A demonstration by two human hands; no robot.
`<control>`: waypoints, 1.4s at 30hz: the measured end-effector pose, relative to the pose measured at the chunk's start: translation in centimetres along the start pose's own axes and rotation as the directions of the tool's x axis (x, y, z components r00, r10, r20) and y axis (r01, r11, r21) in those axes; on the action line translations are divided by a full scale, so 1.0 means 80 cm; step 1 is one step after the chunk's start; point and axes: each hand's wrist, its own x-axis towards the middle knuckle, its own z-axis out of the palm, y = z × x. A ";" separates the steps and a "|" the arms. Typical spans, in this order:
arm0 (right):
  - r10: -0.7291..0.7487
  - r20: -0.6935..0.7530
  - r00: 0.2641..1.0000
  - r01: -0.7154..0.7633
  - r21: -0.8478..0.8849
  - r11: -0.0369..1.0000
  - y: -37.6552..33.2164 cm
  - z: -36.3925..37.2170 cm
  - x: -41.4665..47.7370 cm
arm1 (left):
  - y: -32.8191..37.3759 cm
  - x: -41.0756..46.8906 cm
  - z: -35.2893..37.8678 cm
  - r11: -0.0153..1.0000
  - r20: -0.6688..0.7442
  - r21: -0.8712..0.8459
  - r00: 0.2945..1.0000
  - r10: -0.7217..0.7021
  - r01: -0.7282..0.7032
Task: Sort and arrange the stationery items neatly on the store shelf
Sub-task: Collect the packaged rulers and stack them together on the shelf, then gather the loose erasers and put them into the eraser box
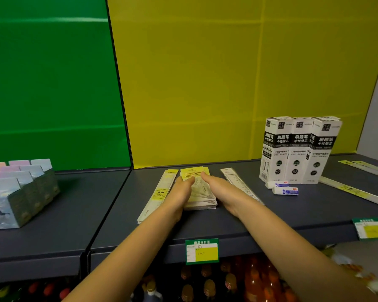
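Observation:
A stack of flat packets with yellow header cards [200, 190] lies on the dark shelf [100, 205] in the middle. My left hand [181, 192] presses flat against the stack's left side, and my right hand [223, 192] presses against its right side, fingers straight. A long ruler pack [156, 195] lies left of the stack. Another long ruler pack [236, 179] lies to the right, partly under my right hand. Three upright white-and-black refill boxes [297, 149] stand at the right, with two white erasers [285, 188] in front.
Boxes of pastel notepads [20, 188] sit at the far left. More long ruler packs [356, 190] lie at the far right. Price tags [202, 251] hang on the shelf's front edge. Bottles [207, 284] fill the shelf below.

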 end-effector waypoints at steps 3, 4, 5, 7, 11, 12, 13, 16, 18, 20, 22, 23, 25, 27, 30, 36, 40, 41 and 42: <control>-0.183 -0.071 0.980 0.170 -0.163 0.972 -0.010 -0.019 -0.026 | 0.003 -0.009 -0.004 0.955 -0.065 0.196 0.969 0.240 -0.223; -0.255 -0.095 0.962 0.228 -0.229 0.946 -0.010 -0.030 -0.035 | 0.005 -0.013 -0.004 0.916 -0.054 0.256 0.942 0.333 -0.309; -0.316 -0.119 0.941 0.270 -0.298 0.916 -0.010 -0.042 -0.045 | 0.008 -0.018 -0.003 0.866 -0.019 0.298 0.905 0.426 -0.401; -0.418 -0.164 0.894 0.321 -0.418 0.850 0.000 -0.074 -0.059 | 0.018 -0.029 0.003 0.768 0.097 0.352 0.836 0.539 -0.536; -0.495 -0.220 0.840 0.272 -0.620 0.736 0.038 -0.151 -0.072 | 0.034 -0.041 0.033 0.645 0.341 0.428 0.774 0.533 -0.633; -0.473 -0.235 0.849 0.218 -0.660 0.719 0.053 -0.170 -0.071 | 0.035 -0.041 0.044 0.617 0.385 0.458 0.768 0.512 -0.640; -0.446 -0.249 0.860 0.160 -0.699 0.697 0.066 -0.187 -0.071 | 0.035 -0.039 0.055 0.592 0.412 0.486 0.765 0.495 -0.644; -0.352 -0.196 0.915 0.072 -0.780 0.621 0.098 -0.223 -0.067 | 0.036 -0.029 0.093 0.542 0.442 0.554 0.775 0.453 -0.632; -0.314 -0.117 0.942 0.095 -0.806 0.584 0.107 -0.231 -0.063 | 0.039 -0.019 0.121 0.475 0.445 0.629 0.786 0.429 -0.615; -0.333 -0.062 0.941 0.132 -0.839 0.528 0.108 -0.235 -0.059 | 0.040 -0.006 0.148 0.399 0.445 0.692 0.791 0.420 -0.601; -0.344 -0.023 0.939 0.154 -0.864 0.479 0.107 -0.239 -0.055 | 0.040 0.008 0.175 0.349 0.444 0.731 0.797 0.408 -0.586; -0.341 -0.007 0.940 0.159 -0.876 0.456 0.105 -0.243 -0.055 | 0.039 0.014 0.187 0.330 0.444 0.748 0.803 0.397 -0.576; -0.334 0.008 0.943 0.160 -0.889 0.430 0.105 -0.254 -0.059 | 0.037 0.026 0.208 0.292 0.439 0.782 0.820 0.368 -0.550; -0.352 0.007 0.936 0.176 -0.875 0.451 0.105 -0.268 -0.068 | 0.035 0.034 0.224 0.259 0.421 0.818 0.841 0.338 -0.514; -0.387 0.015 0.922 0.223 -0.837 0.499 0.102 -0.291 -0.082 | 0.035 0.043 0.238 0.172 0.398 0.870 0.865 0.306 -0.462; -0.418 0.009 0.908 0.300 -0.711 0.636 0.091 -0.306 -0.093 | 0.034 0.038 0.251 0.006 0.424 0.897 0.864 0.274 -0.442; -0.480 0.086 0.873 0.415 -0.648 0.639 0.073 -0.284 -0.092 | 0.038 0.004 0.211 0.055 0.360 0.911 0.853 0.377 -0.408; -0.504 0.128 0.854 0.461 -0.633 0.622 0.066 -0.274 -0.092 | 0.039 -0.010 0.191 0.103 0.325 0.911 0.850 0.414 -0.399; -0.527 0.172 0.832 0.508 -0.617 0.601 0.059 -0.261 -0.092 | 0.039 -0.026 0.169 0.146 0.292 0.910 0.848 0.443 -0.389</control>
